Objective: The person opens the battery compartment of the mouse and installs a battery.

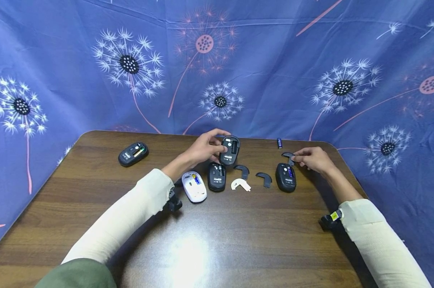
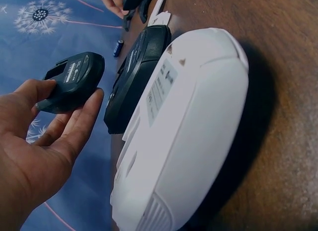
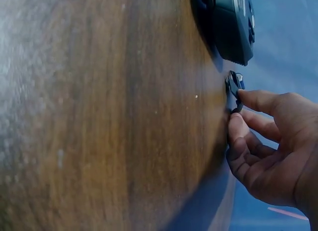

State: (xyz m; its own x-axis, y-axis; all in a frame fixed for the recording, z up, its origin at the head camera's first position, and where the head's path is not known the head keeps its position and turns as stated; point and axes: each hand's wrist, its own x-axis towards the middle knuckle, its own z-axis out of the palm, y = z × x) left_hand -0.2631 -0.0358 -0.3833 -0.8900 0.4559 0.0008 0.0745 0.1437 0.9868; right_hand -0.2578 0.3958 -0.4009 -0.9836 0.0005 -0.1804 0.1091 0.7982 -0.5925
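Observation:
My left hand [image 1: 207, 147] holds a black computer mouse [image 1: 229, 150] between thumb and fingers, its underside with the uncovered battery slot facing me. In the left wrist view that mouse [image 2: 74, 82] is off the table. On the right, my right hand [image 1: 315, 159] pinches a dark curved battery cover [image 1: 289, 158] by its edge, just beyond another black mouse [image 1: 285, 177] lying upside down with a blue battery in its slot. The cover [image 3: 234, 89] appears nearly edge-on in the right wrist view, between thumb and fingers.
Below the left hand lie an upturned black mouse [image 1: 217, 177] and a white mouse [image 1: 194, 187]. Two dark covers [image 1: 264, 179] and a white cover [image 1: 240, 184] lie mid-table. A blue battery [image 1: 279, 143] sits near the back edge; another mouse [image 1: 133, 154] is at far left.

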